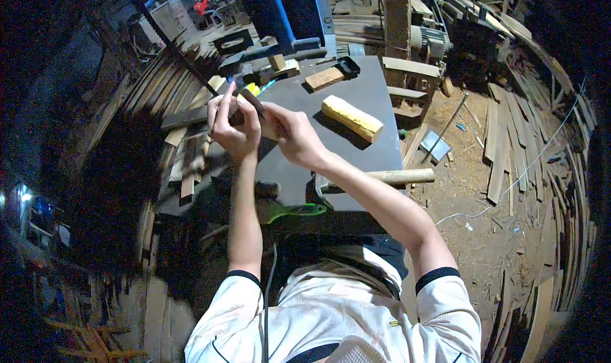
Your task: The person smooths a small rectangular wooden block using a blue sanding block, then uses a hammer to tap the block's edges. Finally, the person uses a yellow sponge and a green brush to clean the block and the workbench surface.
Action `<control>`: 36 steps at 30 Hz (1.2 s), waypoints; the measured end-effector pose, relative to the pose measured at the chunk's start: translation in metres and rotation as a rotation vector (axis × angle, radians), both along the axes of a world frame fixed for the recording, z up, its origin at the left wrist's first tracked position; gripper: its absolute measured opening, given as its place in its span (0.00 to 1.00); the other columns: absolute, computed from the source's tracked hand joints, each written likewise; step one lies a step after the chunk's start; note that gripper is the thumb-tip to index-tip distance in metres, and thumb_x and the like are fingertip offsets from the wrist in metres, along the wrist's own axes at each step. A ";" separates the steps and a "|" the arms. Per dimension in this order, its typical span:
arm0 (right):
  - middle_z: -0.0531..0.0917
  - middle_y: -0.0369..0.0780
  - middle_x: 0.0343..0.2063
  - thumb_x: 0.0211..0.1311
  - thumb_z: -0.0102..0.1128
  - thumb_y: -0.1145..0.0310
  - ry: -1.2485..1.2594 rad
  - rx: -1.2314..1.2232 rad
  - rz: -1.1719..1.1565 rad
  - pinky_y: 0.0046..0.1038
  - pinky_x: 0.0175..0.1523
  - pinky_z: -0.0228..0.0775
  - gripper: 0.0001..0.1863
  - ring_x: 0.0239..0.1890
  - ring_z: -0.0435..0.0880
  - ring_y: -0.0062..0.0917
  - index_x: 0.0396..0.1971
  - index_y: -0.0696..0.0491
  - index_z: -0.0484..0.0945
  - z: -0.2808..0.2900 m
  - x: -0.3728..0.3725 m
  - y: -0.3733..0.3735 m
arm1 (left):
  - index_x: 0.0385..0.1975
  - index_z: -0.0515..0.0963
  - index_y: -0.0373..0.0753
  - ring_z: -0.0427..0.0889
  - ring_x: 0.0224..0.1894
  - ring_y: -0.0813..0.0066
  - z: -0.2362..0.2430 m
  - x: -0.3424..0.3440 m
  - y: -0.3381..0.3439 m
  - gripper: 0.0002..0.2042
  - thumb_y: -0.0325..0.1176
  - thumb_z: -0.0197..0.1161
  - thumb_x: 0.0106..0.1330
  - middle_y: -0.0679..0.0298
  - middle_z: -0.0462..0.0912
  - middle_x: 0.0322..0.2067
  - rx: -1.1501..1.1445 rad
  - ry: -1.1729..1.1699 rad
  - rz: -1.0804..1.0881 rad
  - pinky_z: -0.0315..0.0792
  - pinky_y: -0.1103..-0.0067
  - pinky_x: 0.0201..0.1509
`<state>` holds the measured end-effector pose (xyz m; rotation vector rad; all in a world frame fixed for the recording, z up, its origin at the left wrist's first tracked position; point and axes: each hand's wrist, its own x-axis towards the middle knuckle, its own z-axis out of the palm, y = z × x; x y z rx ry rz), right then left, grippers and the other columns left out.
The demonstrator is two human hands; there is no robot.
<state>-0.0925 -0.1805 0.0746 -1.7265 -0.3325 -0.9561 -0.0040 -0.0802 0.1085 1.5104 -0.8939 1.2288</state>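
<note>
Above the left part of the grey worktable [305, 121], my two hands are raised close together. A small dark brown piece [252, 101] with a curved edge sits between them; its kind is not clear. My right hand [296, 137] pinches it with the fingers closed. My left hand [235, 131] is bent round its other side, with one finger pointing up. Beyond the hands lies something bright yellow [252, 89]. To their right rests a rough pale yellow wood block [352, 117]. Under my right forearm is a tool with a wooden handle [407, 176] and metal head.
Farther back on the table are a brown wood block [324, 78], a black holder [348, 66] and a small wood cube [277, 62]. A green-handled tool [299, 209] lies at the near edge. Planks [503, 146] and a dustpan [435, 145] are on the floor at right.
</note>
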 end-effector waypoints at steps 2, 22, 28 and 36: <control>0.67 0.49 0.20 0.57 0.46 0.84 0.079 -0.043 -0.032 0.34 0.31 0.62 0.09 0.24 0.62 0.33 0.37 0.60 0.70 -0.015 0.007 -0.011 | 0.47 0.82 0.31 0.77 0.29 0.67 -0.001 -0.001 -0.005 0.17 0.30 0.60 0.58 0.58 0.77 0.29 0.003 0.007 -0.024 0.73 0.73 0.35; 0.73 0.53 0.25 0.60 0.51 0.83 0.107 -0.039 -0.020 0.29 0.31 0.65 0.16 0.25 0.65 0.25 0.48 0.59 0.74 -0.015 0.004 -0.009 | 0.51 0.81 0.32 0.81 0.35 0.64 -0.007 -0.011 0.014 0.26 0.33 0.70 0.49 0.56 0.79 0.34 0.105 0.012 -0.129 0.76 0.72 0.42; 0.73 0.53 0.22 0.63 0.52 0.77 0.146 -0.088 -0.030 0.33 0.31 0.66 0.09 0.22 0.66 0.41 0.42 0.60 0.74 -0.013 -0.003 -0.011 | 0.53 0.80 0.34 0.82 0.38 0.63 -0.006 -0.017 0.017 0.28 0.35 0.69 0.49 0.56 0.80 0.35 0.172 0.017 -0.151 0.76 0.70 0.44; 0.76 0.53 0.24 0.65 0.52 0.78 0.241 -0.172 -0.004 0.33 0.33 0.69 0.14 0.23 0.73 0.30 0.49 0.58 0.76 -0.007 -0.004 -0.034 | 0.54 0.80 0.35 0.83 0.48 0.57 -0.016 -0.028 0.026 0.29 0.40 0.66 0.49 0.52 0.82 0.45 0.325 -0.022 -0.266 0.74 0.67 0.56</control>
